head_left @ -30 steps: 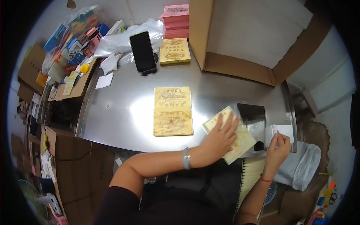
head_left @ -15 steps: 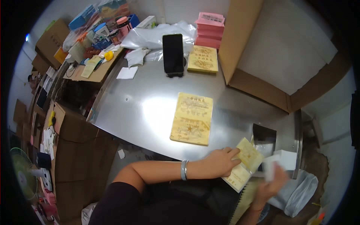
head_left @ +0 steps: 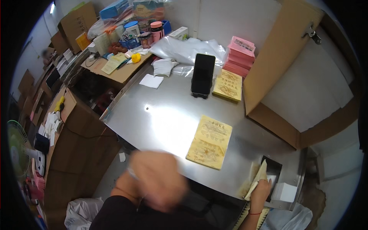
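Black phone (head_left: 203,73), screen dark, upright on stand (head_left: 200,95). Behind it, crumpled clear plastic (head_left: 188,50). Pink paper stack (head_left: 240,55) between phone and tall cardboard box (head_left: 281,57). White cloth (head_left: 165,67) left of phone, white paper square (head_left: 151,81) just in front of cloth. Farther left, small yellow toy (head_left: 136,58), pink-lidded bottle (head_left: 156,31), blue-lidded jar (head_left: 131,28). Green-rimmed fan (head_left: 16,147) at far left; white bag (head_left: 82,212) low at left.

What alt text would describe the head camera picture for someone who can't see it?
A person's right hand holds yellow paper beside a white paper stack at a metal table's right end, while the blurred left hand is near its front edge. A yellow printed stack lies mid-table; beyond it are a propped-up black phone and a pink stack.
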The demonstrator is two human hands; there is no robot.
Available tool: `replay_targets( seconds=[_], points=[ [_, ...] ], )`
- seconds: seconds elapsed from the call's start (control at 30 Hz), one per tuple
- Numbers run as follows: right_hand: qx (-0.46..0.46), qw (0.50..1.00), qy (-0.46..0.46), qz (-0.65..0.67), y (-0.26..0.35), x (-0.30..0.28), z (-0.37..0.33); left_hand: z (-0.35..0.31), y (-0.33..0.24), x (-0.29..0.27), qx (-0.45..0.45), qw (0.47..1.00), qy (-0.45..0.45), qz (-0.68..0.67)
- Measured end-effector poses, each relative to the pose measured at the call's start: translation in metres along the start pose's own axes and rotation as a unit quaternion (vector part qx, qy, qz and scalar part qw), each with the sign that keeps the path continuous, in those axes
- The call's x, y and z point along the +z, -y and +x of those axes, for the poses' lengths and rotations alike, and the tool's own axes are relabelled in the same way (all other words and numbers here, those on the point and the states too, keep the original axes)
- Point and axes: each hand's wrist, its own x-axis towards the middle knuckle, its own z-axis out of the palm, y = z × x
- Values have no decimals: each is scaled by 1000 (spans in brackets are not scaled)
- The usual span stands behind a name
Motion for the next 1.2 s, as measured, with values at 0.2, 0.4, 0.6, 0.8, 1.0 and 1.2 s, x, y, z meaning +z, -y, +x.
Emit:
replay_targets(
  seconds=[0.2,0.4,0.6,0.8,1.0,1.2],
  points=[
    [64,995,-66,50,-16,23,15,-35,-11,6,-282,928,-183,161],
    [33,969,-13,243,5,-9,12,-35,81,8,-406,488,-303,711],
    [93,946,-288,114,-18,-64,-41,-16,100,14,-377,563,-326,659],
    [119,950,-172,-231,-77,-11,-44,-20,136,4,-430,517,-290,681],
    [161,962,-214,-45,-70,-24,-42,-16,117,-1,-357,577,-346,648],
    [204,957,-205,12,-94,-16,-37,-27,144,5,-360,509,-352,699]
  ],
)
